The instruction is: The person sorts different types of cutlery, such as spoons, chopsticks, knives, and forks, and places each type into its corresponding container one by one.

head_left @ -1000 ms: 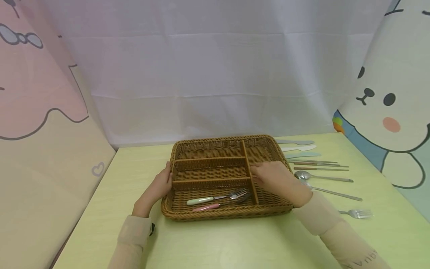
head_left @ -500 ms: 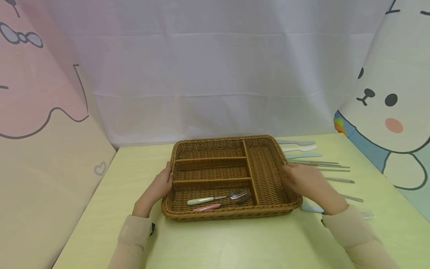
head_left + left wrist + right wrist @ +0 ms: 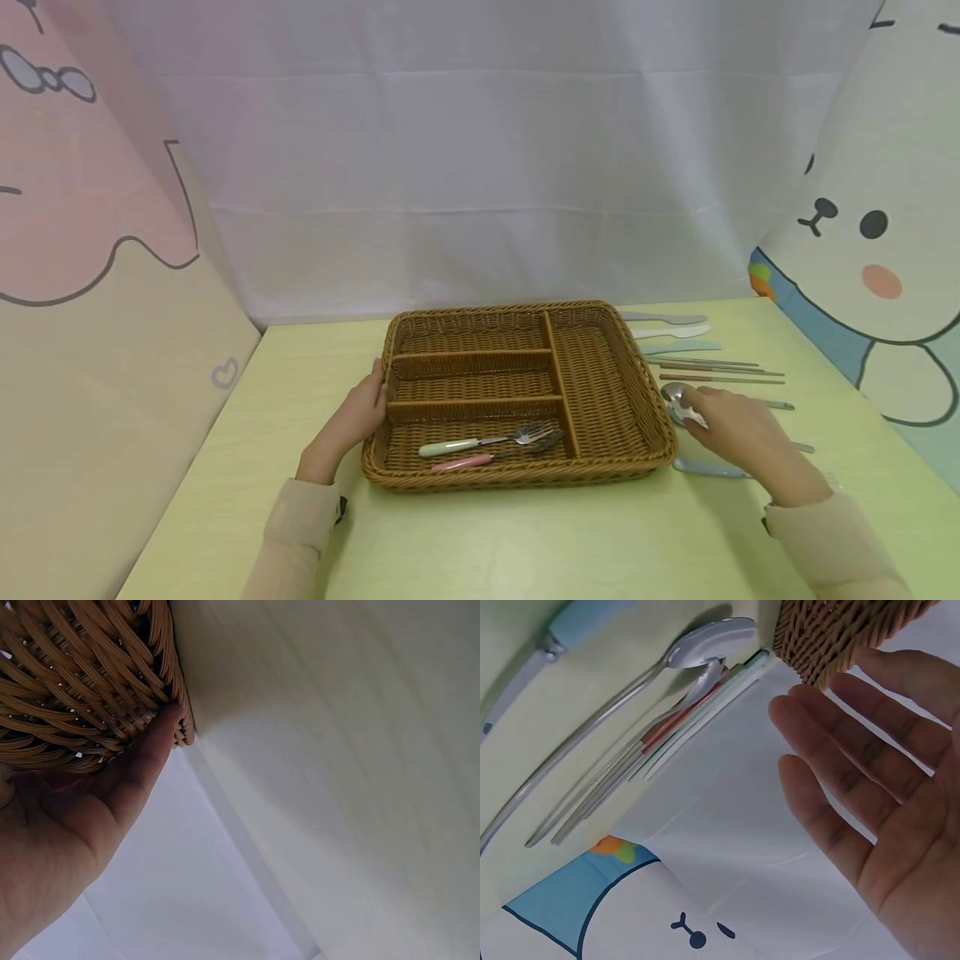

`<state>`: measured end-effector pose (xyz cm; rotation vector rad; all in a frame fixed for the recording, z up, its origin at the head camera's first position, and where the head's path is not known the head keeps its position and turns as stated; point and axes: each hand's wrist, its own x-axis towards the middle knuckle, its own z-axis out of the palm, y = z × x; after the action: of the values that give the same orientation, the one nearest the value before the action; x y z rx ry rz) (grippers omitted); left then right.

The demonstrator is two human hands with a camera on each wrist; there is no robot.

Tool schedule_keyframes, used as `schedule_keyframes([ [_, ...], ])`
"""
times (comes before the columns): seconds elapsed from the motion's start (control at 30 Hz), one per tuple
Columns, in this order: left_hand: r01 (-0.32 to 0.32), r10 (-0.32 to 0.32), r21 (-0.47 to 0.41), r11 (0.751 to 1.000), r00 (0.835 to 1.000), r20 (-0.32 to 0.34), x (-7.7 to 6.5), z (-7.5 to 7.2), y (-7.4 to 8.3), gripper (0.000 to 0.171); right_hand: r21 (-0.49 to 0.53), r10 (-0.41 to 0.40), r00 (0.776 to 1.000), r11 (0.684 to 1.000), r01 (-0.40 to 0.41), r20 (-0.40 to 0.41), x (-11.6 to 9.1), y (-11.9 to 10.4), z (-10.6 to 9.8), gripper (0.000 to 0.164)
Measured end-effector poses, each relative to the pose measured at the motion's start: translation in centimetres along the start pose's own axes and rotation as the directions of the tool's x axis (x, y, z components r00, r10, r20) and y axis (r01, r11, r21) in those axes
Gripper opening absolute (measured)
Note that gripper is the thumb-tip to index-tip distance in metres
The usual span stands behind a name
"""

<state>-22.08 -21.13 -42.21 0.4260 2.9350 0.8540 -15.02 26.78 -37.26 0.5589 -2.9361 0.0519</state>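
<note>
A brown wicker cutlery basket with several compartments stands on the table. My left hand rests at its left side; in the left wrist view the fingers lie straight along the outer wall. In the front compartment lie a green-handled fork and a pink-handled utensil whose head is in shadow. My right hand is over two metal spoons right of the basket. The right wrist view shows its fingers spread and relaxed, holding nothing. Below that hand lies a blue-handled fork, its head mostly covered by the wrist.
Behind the spoons, several chopsticks lie side by side. Farther back are a pale blue knife, a white knife and a grey knife. A white cloth hangs behind the table.
My right hand has moved from inside the basket's right compartment, over the right rim, to the spoons on the table. The left hand and the basket stay put.
</note>
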Motion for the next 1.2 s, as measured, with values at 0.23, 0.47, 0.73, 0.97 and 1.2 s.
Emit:
schedule_keyframes([
  [0.23, 0.001, -0.001, -0.003, 1.000, 1.000, 0.004, 0.0, -0.1, 0.1, 0.054, 0.041, 0.047, 0.987, 0.998, -0.054, 0.157, -1.1, 0.9, 1.1, 0.017],
  [0.47, 0.001, -0.001, -0.004, 1.000, 1.000, 0.005, 0.0, -0.1, 0.0, 0.054, 0.064, 0.065, 0.968, 0.994, -0.083, 0.244, -2.0, 1.5, 2.0, 0.019],
  [0.73, -0.012, 0.012, -0.006, 1.000, 1.000, -0.007, 0.0, 0.1, -0.1, 0.054, 0.092, 0.078, 0.958, 0.990, -0.107, 0.275, -2.5, 2.0, 2.4, 0.018],
  [0.97, -0.008, 0.008, -0.009, 1.000, 1.000, -0.003, 0.0, 0.0, 0.0, 0.054, 0.109, 0.066, 0.958, 0.989, -0.100, 0.278, -3.0, 2.3, 2.7, 0.012],
  [1.2, -0.011, 0.011, -0.007, 1.000, 1.000, -0.010, -0.1, 0.0, 0.0, 0.053, 0.095, 0.042, 0.974, 0.993, -0.065, 0.222, -3.3, 2.5, 3.6, 0.016],
])
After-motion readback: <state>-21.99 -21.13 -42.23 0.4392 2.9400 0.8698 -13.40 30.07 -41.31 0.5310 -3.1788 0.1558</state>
